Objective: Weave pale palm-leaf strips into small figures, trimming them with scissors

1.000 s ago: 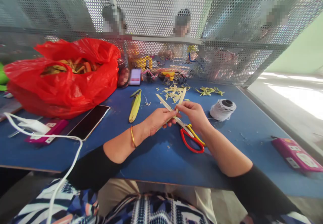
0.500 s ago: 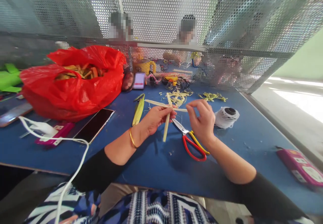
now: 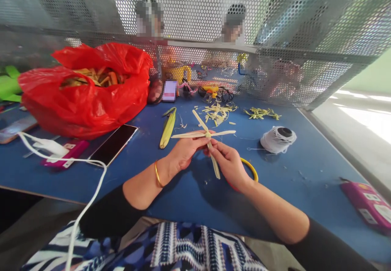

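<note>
Pale husk strips (image 3: pixel 224 133) form a four-armed cross with a small knot at the centre, held above the blue table. My left hand (image 3: pixel 187 148) pinches the cross close to that knot, thumb on top. From the other side my right hand (image 3: pixel 227 161) grips the lower arm of the cross between thumb and fingers. Scissors (image 3: pixel 251 169) lie under my right hand; only part of the yellow handle and a bit of the red one show. Left of the cross lies a green-yellow corn husk (image 3: pixel 168 129).
A red plastic bag (image 3: pixel 106 108) full of dry husks stands at the left, with a phone (image 3: pixel 115 145) and a white cable (image 3: pixel 91 206) before it. Husk scraps (image 3: pixel 218 113) lie behind the cross. A white thread spool (image 3: pixel 277 140) and purple box (image 3: pixel 368 206) are at right.
My right hand has come in from the strip's right end to the lower arm near the centre, now covering most of the scissors. The cross has turned a little.
</note>
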The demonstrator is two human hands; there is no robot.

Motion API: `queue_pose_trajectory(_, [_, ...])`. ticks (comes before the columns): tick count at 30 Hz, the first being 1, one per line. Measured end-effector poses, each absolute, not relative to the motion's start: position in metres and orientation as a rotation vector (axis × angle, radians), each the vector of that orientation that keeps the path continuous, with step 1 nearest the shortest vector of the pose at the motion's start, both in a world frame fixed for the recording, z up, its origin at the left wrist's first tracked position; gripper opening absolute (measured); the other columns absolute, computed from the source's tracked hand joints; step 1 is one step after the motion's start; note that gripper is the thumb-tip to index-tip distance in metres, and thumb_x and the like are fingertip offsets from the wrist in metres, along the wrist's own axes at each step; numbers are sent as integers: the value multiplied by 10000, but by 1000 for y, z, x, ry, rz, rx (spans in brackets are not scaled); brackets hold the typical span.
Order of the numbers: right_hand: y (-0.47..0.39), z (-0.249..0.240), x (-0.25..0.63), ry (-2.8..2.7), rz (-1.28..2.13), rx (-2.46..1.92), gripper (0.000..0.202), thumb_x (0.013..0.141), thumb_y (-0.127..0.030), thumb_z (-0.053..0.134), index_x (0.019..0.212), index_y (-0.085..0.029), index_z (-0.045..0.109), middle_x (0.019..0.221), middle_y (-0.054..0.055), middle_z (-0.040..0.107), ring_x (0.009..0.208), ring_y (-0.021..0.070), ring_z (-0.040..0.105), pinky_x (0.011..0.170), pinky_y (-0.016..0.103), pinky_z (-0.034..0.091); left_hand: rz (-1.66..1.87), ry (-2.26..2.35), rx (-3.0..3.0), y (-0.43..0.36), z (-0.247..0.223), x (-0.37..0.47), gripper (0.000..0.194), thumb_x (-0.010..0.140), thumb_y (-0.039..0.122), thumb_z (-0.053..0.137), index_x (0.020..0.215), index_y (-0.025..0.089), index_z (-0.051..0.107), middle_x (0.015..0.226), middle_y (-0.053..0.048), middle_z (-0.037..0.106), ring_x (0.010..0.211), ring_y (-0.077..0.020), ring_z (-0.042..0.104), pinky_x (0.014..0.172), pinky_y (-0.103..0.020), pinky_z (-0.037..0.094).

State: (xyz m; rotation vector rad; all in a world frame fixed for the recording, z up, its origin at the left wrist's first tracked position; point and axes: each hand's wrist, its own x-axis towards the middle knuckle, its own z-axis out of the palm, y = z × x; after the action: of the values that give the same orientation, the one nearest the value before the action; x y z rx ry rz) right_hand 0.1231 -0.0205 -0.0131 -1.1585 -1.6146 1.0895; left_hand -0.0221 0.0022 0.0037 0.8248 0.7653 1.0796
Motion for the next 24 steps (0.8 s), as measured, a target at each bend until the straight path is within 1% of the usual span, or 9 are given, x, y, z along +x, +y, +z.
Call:
queue_pose_trajectory(3, [-23,-10,123,-1740,955,-1093,313,923,-417,498,699,-204,548,771,19,568,735,155,507,699,278,414,1082,776,861,4,2,-24,229,671,237,789,868,129,744,733,-36,690,649,-109,579,614,-233,423])
queue_pose_trajectory(5, [-24,-8,123,-1811,882,-1048,317,931,-390,483,672,-209,518,798,30,561,741,157,502,711,283,421,1078,789,862,4,1,-24,196,680,233,784,840,128,738,739,-35,686,658,-105,584,641,-232,433])
queue_pose_trajectory(8, [-24,-7,123,-1867,837,-1028,332,928,-399,477,656,-211,511,795,34,551,733,160,494,708,287,425,1070,815,822,4,2,-23,153,704,194,761,833,119,729,732,-33,679,649,-100,590,650,-228,445])
queue_pose_trajectory(11, [-22,-8,123,-1791,949,-1155,358,900,-467,514,660,-204,553,711,12,541,666,148,479,639,279,406,1041,835,748,4,4,-24,148,747,149,702,891,123,724,731,-33,688,648,-112,612,652,-237,470])
queue_pose_trajectory(14, [-17,-10,123,-1485,1149,-1230,419,831,-582,583,667,-197,592,649,1,576,633,141,518,632,278,425,1017,820,704,5,5,-27,185,761,132,670,937,147,724,724,-21,695,687,-132,644,704,-264,505])
queue_pose_trajectory(17, [-11,-9,124,-1076,1319,-1179,457,676,-631,730,708,-191,611,692,4,638,639,132,595,673,278,477,985,808,726,5,6,-29,190,747,147,676,927,156,735,719,-15,696,703,-128,646,725,-260,505])
queue_pose_trajectory(19, [-7,-9,126,-870,1411,-1144,459,614,-593,799,736,-192,613,700,-5,646,617,118,614,654,264,494,957,824,753,4,6,-29,165,747,187,693,901,152,740,706,-17,692,682,-121,637,712,-253,498])
queue_pose_trajectory(21, [-5,-9,127,-768,1457,-1117,423,603,-525,834,745,-193,615,685,-11,642,598,112,616,633,258,504,945,878,788,2,6,-28,144,745,236,722,859,151,739,674,-13,680,649,-118,623,701,-257,495])
queue_pose_trajectory(24, [-4,-9,129,-754,1430,-1099,386,572,-451,864,725,-192,622,652,-7,641,563,120,602,598,271,510,963,995,854,0,6,-23,124,737,273,747,773,157,723,635,-5,666,610,-121,608,688,-273,498])
